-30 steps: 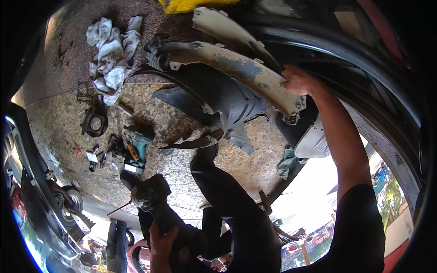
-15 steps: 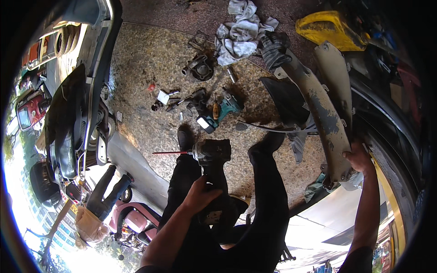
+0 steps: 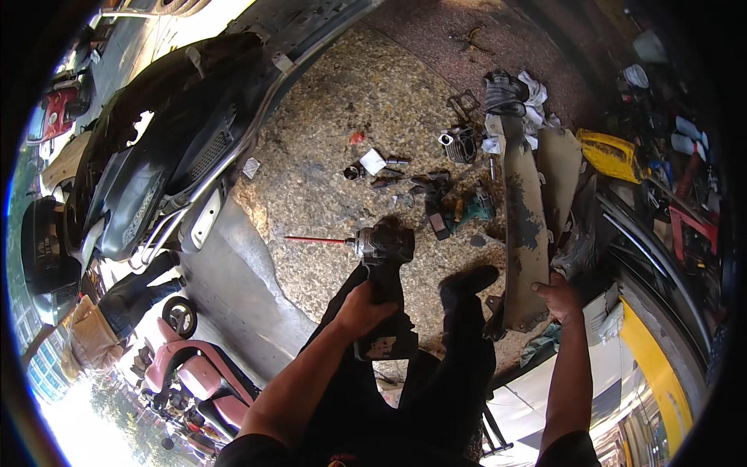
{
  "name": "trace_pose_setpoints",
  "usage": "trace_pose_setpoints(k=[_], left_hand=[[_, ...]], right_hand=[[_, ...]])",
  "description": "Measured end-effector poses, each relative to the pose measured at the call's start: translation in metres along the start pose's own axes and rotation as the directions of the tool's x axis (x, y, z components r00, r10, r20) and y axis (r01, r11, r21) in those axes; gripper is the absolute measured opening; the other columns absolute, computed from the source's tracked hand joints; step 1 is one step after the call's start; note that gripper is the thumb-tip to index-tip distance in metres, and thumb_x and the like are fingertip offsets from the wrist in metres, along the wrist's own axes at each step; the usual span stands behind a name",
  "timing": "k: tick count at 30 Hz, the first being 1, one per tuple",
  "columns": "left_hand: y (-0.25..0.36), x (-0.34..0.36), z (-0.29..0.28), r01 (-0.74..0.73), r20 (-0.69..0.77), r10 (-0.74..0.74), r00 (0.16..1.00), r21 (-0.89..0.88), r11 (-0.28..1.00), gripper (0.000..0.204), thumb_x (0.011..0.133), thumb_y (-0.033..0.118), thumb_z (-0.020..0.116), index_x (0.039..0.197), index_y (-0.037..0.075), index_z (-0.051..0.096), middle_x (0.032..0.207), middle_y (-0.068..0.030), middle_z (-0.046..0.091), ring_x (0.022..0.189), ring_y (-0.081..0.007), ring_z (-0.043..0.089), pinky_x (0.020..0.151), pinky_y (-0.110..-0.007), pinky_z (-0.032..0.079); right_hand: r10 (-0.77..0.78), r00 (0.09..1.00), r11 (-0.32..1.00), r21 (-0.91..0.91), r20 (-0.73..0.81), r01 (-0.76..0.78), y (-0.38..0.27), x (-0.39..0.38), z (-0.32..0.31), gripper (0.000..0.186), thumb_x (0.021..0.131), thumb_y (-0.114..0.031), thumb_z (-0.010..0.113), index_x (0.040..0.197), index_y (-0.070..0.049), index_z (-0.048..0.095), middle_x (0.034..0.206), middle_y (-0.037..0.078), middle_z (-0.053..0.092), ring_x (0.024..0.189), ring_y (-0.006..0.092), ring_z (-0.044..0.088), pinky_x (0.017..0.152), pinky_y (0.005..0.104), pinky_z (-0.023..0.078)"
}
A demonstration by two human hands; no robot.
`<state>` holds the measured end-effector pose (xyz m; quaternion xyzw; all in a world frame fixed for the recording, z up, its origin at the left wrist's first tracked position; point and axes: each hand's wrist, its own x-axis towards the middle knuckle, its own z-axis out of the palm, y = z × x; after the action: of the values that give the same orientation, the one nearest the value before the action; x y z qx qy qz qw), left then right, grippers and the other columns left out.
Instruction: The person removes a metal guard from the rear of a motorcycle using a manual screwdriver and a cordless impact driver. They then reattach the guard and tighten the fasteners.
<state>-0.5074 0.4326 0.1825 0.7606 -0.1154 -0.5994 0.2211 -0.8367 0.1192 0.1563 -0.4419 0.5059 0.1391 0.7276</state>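
My left hand [image 3: 364, 313] is wrapped around the handle of a black cordless drill [image 3: 387, 245], held over my lap. A long thin red bit [image 3: 317, 240] points left from its nose. To the right, my right hand [image 3: 562, 300] grips the near end of a long beige panel [image 3: 523, 226] by its right edge, thumb on top; its other fingers are partly hidden. The panel's paint is flaking to bare grey. At its far end sits a dark ribbed bundle [image 3: 506, 93]. A second beige panel [image 3: 558, 167] lies just beside it.
On the speckled floor lie a teal power tool [image 3: 476, 206], a white-topped small part [image 3: 373, 161] and a finned metal part [image 3: 461, 145]. A dark scooter [image 3: 167, 163] stands left, a pink one [image 3: 202, 377] nearer. At right are a yellow casing [image 3: 611, 154] and black curved trim [image 3: 646, 241].
The view has swung to the right. The panel's near end has shifted left, and the panel stands straighter in view with my right hand still on it. My left hand keeps the drill.
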Motion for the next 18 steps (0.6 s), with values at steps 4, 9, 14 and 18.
trace_pose_setpoints(k=[4,9,14,18], left_hand=[[-0.023,-0.018,-0.05,-0.004,-0.066,-0.011,0.998,-0.221,0.975,0.049,0.073,0.023,0.077,0.107,-0.007,0.059,0.098,-0.018,0.068,0.09,-0.023,0.066,0.079,-0.036,0.053],[-0.06,-0.011,-0.095,0.105,-0.047,-0.133,0.99,-0.379,0.919,0.045,0.078,0.017,0.075,0.112,-0.008,0.058,0.096,-0.0143,0.066,0.084,-0.0201,0.064,0.074,-0.032,0.053],[-0.114,0.019,-0.126,0.122,-0.052,-0.157,0.986,-0.415,0.902,0.044,0.078,0.017,0.074,0.112,-0.008,0.058,0.095,-0.0136,0.066,0.082,-0.0204,0.065,0.073,-0.032,0.053],[-0.172,0.042,-0.16,0.129,0.0,-0.142,0.99,-0.418,0.899,0.044,0.078,0.016,0.074,0.111,-0.009,0.059,0.094,-0.013,0.067,0.08,-0.0204,0.065,0.072,-0.032,0.054]], right_hand=[[-0.024,0.999,0.999,0.049,0.027,0.023,-0.029,0.04,0.084,0.036,0.084,-0.003,0.06,0.119,0.002,0.06,0.109,0.007,0.067,0.098,0.0167,0.061,0.087,0.0314,0.046],[-0.005,0.999,1.0,-0.024,-0.052,0.004,-0.049,0.082,0.161,0.029,0.082,-0.007,0.063,0.109,0.004,0.065,0.099,0.008,0.069,0.087,0.0167,0.061,0.081,0.0306,0.045],[-0.053,0.996,0.998,-0.035,-0.077,0.05,-0.052,0.102,0.228,0.03,0.082,-0.007,0.063,0.109,0.004,0.065,0.101,0.008,0.069,0.09,0.0167,0.06,0.084,0.0307,0.044],[-0.064,0.992,0.998,-0.02,-0.112,0.062,-0.04,0.12,0.283,0.033,0.082,-0.007,0.062,0.113,0.005,0.063,0.103,0.009,0.068,0.093,0.0177,0.06,0.086,0.0314,0.044]])
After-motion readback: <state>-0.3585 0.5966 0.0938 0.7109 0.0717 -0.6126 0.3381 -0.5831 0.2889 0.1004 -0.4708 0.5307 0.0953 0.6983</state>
